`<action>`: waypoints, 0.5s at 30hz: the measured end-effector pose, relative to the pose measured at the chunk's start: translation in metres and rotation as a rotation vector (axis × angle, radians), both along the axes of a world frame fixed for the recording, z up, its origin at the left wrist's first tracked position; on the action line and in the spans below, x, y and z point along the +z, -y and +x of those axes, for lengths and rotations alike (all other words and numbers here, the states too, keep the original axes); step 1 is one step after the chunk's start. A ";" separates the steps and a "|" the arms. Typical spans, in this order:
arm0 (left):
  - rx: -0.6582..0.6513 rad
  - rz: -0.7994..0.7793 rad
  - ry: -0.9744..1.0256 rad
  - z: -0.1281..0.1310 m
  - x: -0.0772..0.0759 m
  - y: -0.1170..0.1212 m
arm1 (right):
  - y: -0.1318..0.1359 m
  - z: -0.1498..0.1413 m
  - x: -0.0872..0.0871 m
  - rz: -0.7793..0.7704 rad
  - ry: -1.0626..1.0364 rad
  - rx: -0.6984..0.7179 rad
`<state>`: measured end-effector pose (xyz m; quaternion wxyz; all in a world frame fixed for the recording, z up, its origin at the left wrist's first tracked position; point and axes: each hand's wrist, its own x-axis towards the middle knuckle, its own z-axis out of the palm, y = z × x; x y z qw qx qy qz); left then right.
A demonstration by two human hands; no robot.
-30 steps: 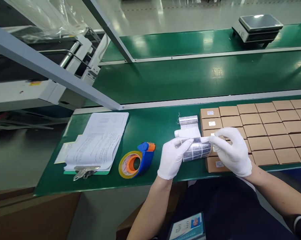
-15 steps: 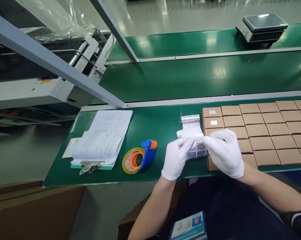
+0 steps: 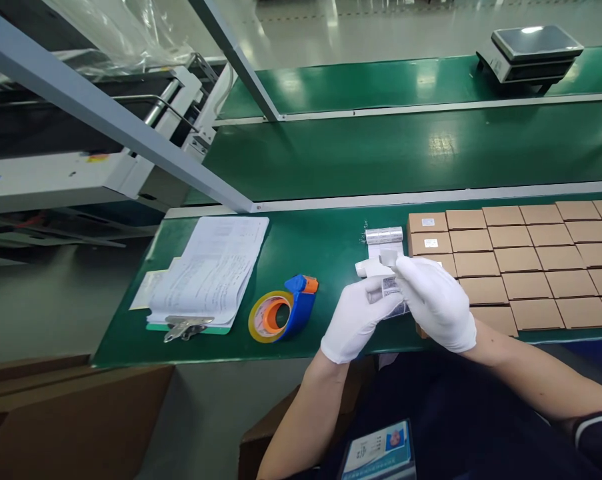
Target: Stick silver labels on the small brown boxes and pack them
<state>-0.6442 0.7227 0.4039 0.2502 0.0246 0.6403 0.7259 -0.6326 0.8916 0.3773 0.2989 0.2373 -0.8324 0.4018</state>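
Observation:
Both my hands wear white gloves and meet over the near edge of the green table. My left hand (image 3: 357, 319) pinches a strip of silver labels (image 3: 391, 287) from the left. My right hand (image 3: 437, 303) covers the strip's right part, its fingertips pinched on a small label (image 3: 388, 257) lifted off the strip. The strip runs back to a small silver label roll (image 3: 383, 235). Just right of my hands lie rows of small brown boxes (image 3: 521, 260); two at the far left carry white labels (image 3: 427, 223).
A blue and orange tape dispenser (image 3: 281, 313) lies left of my hands. Further left is a clipboard with papers (image 3: 208, 273). A scale (image 3: 531, 50) stands at the far right beyond the green belt (image 3: 405, 153). A grey slanted frame bar (image 3: 115, 120) crosses the left.
My right hand has moved left across the label strip and now pinches a label near its top. The strip is mostly hidden under my hands. The view has drifted slightly.

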 end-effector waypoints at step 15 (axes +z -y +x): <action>0.166 -0.170 0.133 -0.053 -0.026 0.003 | -0.148 -0.049 0.042 -0.272 0.529 -0.343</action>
